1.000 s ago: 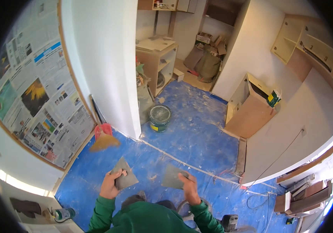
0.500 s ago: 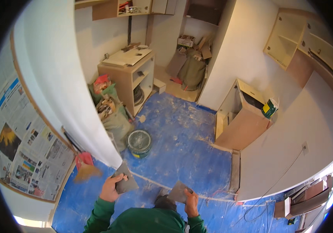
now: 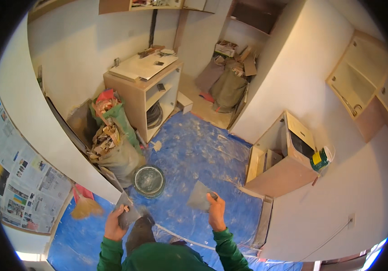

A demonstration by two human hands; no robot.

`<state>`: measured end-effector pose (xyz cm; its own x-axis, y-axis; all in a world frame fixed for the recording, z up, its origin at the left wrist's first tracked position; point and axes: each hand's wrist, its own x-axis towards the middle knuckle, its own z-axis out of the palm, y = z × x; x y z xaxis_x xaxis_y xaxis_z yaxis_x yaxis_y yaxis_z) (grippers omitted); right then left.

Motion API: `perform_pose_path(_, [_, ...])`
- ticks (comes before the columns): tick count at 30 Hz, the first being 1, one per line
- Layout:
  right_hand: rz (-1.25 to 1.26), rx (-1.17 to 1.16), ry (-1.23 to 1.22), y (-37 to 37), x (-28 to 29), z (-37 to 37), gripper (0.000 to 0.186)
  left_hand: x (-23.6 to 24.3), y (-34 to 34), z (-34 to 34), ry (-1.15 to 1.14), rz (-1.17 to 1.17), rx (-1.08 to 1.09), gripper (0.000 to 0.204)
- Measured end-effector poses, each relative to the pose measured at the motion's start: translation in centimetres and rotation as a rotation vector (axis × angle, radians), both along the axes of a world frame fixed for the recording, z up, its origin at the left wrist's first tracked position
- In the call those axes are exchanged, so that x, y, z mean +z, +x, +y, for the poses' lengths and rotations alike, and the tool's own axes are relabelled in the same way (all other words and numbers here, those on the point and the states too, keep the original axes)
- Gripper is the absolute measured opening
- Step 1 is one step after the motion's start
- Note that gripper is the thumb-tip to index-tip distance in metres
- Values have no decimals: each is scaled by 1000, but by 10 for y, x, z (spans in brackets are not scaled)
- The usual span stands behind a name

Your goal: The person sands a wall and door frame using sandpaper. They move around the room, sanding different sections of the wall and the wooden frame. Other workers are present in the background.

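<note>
At the lower left my left hand (image 3: 114, 224) is closed on a grey putty knife (image 3: 129, 215), whose broad flat blade points up and to the right. My right hand (image 3: 217, 213), farther right and held out over the blue floor sheet (image 3: 185, 149), grips a second grey scraper (image 3: 198, 196) with its wide blade turned left. The two tools are apart and touch nothing that I can see. Just beyond them stands a round dark green bucket (image 3: 149, 181) with a pale, dusty top. Most of both handles is hidden in my fingers.
Debris sacks (image 3: 118, 156) lean by the wall end at left. Behind them stands an open wooden cabinet (image 3: 128, 92). A broom (image 3: 87, 207) and red dustpan (image 3: 82, 190) lie left of me. At right, a low cabinet (image 3: 277, 180) carries a green tub (image 3: 319, 159).
The view has shifted forward, past the wall end, showing more of the sacks. My right hand has moved up and outward with its scraper. Both hands keep their tools.
</note>
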<state>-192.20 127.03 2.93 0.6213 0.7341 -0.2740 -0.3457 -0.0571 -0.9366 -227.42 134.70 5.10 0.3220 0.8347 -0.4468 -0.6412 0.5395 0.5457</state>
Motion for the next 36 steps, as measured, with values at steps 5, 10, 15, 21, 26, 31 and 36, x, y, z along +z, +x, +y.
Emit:
perform_pose_path(5, [-65,63,-207,-16,-21,57,27,-33,24,84,-27,9,-44,13])
perform_pose_path(10, [-77,-69,-87,9,-23,124,27,-36,29,189,-60,-40,-132,15])
perform_pose_path(15, [-93,-76,-90,36,-13,182,25,-41,14,288,-41,-48,-90,14])
perform_pose_path(21, [-63,116,-203,11,-28,267,25,-103,-26,356,355,555,227,22])
perform_pose_path(26, [-126,415,-200,-22,-28,350,30,-189,-56,441,-416,536,636,60])
perform_pose_path(31, [-103,651,-108,-54,-17,420,27,-205,-79,489,-417,861,673,75])
perform_pose_path(36, [-101,770,-108,-86,-24,462,23,-191,-91,487,-369,838,738,69])
